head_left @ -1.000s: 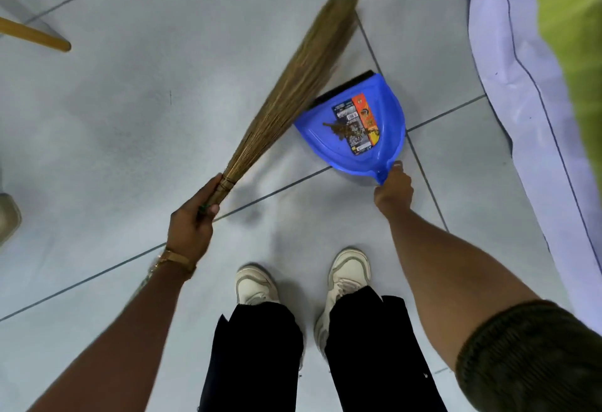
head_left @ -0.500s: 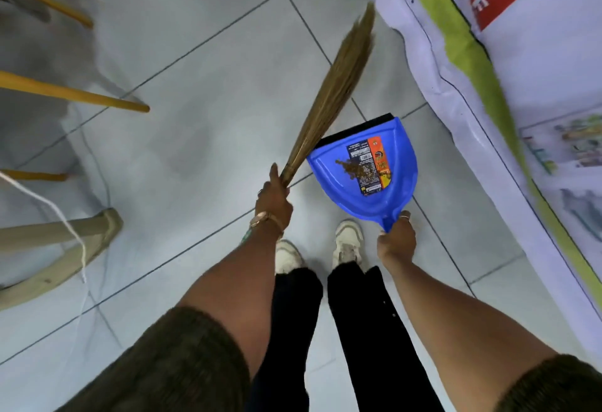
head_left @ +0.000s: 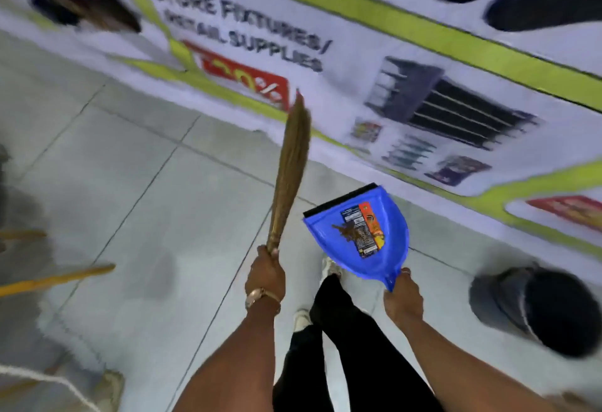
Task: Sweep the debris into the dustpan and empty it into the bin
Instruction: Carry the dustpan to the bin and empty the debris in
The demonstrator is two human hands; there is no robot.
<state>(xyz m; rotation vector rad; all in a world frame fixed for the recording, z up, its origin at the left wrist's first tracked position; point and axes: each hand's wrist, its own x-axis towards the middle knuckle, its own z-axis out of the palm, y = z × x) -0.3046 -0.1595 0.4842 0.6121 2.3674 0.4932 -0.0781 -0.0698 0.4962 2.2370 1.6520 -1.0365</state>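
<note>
So the debris (head_left: 346, 232), a small brown clump of dry bits, is sitting inside the blue dustpan (head_left: 387, 255), right on the edge of the sticker that's stuck to the pan floor. The pan is off the ground and just ahead of my right hand (head_left: 403, 301), black rubber lip pointing away from me. My right fingers are clenched around its short handle, thumb on top.

My left hand (head_left: 265, 276) is a fist wrapped around the bottom of the broom (head_left: 291, 167), one of those bundled grass ones, and it sticks up and forward from my knuckles with the tip tilted a little to the right. It sits just left of the pan, not touching it. There's a watch (head_left: 257, 294) on that wrist.

Off to the right of my right hand, on the floor, is a dark round bin (head_left: 508, 301) with its mouth open, kinda blurry. Past both hands there's a big printed banner (head_left: 342, 8) lying along the grey floor tiles (head_left: 130, 190). Way left of my left hand are some yellowish wooden sticks (head_left: 55, 278), too blurry to say what they are.
</note>
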